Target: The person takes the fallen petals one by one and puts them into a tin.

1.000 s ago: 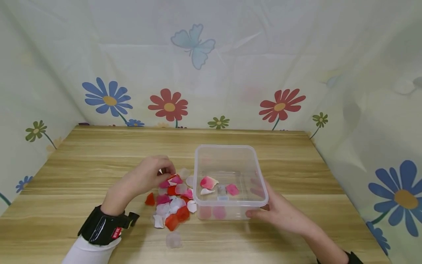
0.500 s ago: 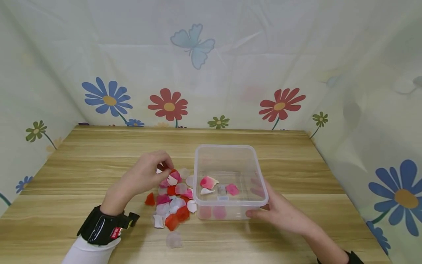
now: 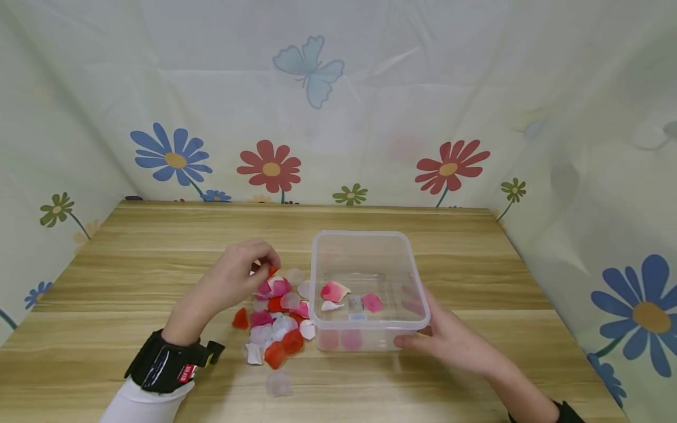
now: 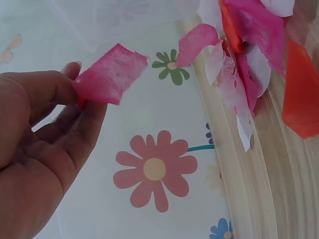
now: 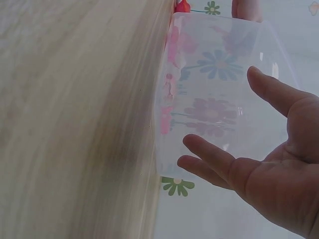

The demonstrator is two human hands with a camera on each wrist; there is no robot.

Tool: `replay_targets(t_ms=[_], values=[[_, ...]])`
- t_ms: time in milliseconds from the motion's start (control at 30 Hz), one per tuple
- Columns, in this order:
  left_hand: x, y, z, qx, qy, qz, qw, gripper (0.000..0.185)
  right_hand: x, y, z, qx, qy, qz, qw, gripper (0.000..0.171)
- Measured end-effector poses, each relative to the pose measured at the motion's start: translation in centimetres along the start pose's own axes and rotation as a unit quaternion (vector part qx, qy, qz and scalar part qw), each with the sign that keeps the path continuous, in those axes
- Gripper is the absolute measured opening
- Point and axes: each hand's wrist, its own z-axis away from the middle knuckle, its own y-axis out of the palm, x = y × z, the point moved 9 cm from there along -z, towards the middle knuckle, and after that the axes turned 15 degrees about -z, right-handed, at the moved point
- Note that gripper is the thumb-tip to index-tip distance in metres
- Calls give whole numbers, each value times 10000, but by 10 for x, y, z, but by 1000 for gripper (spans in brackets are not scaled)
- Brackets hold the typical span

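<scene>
My left hand point(image 3: 238, 273) pinches a pink petal point(image 4: 112, 74) between thumb and fingertips, with a bit of red showing at the fingertips. It hovers at the far end of a pile of loose petals point(image 3: 282, 329), red, pink and white. To the right of the pile, a clear square plastic box point(image 3: 370, 326) stands lidless on the table, with pink and white petals point(image 3: 335, 291) on its floor. My right hand point(image 3: 444, 338) holds the box at its near right corner, thumb on the front wall and fingers along the right side.
A wood-grain table point(image 3: 455, 258) carries everything. One pale petal point(image 3: 278, 383) lies apart near the front, and a red petal point(image 3: 240, 318) sits left of the pile. A flower-printed cloth point(image 3: 370, 117) rises behind and at both sides.
My left hand has lifted slightly from the pile, with red at its fingertips now apart from the pink petals below. The right hand and the box have stayed in place.
</scene>
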Motion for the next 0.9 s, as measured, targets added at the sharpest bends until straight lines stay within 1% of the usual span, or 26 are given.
replay_targets(t_ms=[367,500,700,900], values=[[-3,-2,-1,-101,56,177,9998,18,2,0,0,87,-122,11,9999,107],[-5,0,-1,8,135,166,9998,18,1,0,0,91,-124,41,9999,107],[-4,5,0,203,110,55,9997,18,-1,-1,1,50,-40,112,9999,107],[-8,5,0,154,164,-25,9997,18,-2,-2,1,36,-21,160,9999,108]])
